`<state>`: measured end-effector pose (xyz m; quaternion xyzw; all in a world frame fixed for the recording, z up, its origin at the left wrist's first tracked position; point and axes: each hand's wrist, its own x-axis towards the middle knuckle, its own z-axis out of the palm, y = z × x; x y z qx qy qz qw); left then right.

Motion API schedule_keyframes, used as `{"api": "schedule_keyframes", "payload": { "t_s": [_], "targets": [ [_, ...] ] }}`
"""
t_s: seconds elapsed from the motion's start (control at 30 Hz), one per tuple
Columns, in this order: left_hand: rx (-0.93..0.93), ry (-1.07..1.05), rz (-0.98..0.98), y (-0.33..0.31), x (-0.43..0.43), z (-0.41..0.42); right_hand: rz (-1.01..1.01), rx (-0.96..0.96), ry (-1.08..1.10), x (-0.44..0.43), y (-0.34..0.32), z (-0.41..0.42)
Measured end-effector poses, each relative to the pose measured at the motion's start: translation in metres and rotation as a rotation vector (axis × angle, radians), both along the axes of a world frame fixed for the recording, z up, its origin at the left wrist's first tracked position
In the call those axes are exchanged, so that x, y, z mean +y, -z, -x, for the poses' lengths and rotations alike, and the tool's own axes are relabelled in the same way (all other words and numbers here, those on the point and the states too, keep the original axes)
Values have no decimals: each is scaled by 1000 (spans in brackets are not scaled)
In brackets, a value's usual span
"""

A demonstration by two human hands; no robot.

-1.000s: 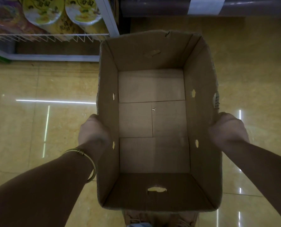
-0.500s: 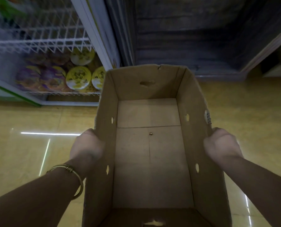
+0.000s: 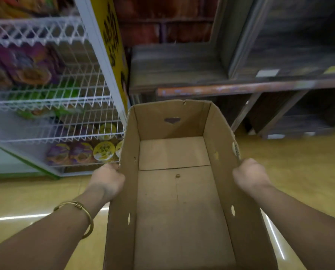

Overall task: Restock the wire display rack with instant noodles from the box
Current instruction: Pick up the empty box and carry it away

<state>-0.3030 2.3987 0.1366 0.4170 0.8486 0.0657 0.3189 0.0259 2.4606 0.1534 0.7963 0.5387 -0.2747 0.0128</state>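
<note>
The person holds one open cardboard box [image 3: 174, 201] out in front, above the glossy yellow floor [image 3: 299, 162], with its bare bottom showing. The left hand [image 3: 107, 180] grips the outside of the box's left wall and the right hand [image 3: 248, 179] grips the right wall, both near the top edge. The fingers of both are curled tight against the cardboard, their tips hidden. One gold bangle [image 3: 84, 217] sits on the left wrist.

I count one hand-hole in the far end wall, two small holes in the left wall and two in the right.

The box's far left corner is just beside the white wire rack [image 3: 45, 106]. On the rack's bottom shelf stand noodle cups [image 3: 104, 151]: two purple lids and two yellow, the second yellow one half hidden behind the box. The packets on the upper shelves are too blurred to count. A yellow sign panel [image 3: 112, 36] runs up the rack's right edge, and dark wooden shelving [image 3: 240, 75] stands behind.
</note>
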Motion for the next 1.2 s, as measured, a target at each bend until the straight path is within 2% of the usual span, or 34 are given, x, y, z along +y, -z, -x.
{"api": "schedule_keyframes", "payload": {
  "t_s": [0.27, 0.47, 0.73, 0.97, 1.2],
  "targets": [
    [59, 99, -102, -169, 16, -1, -156, 14, 33, -10, -165, 4],
    [167, 196, -210, -268, 21, -22, -262, -35, 49, -18, -252, -2],
    [232, 340, -335, -379, 26, -29, -354, -152, -152, -36, -365, -32],
    [218, 397, -429, -450, 26, -43, -468, -166, -140, -56, -445, -47],
    [246, 428, -486, -477, 36, -79, -490, -179, -62, -66, -466, -77]
  ]
}}
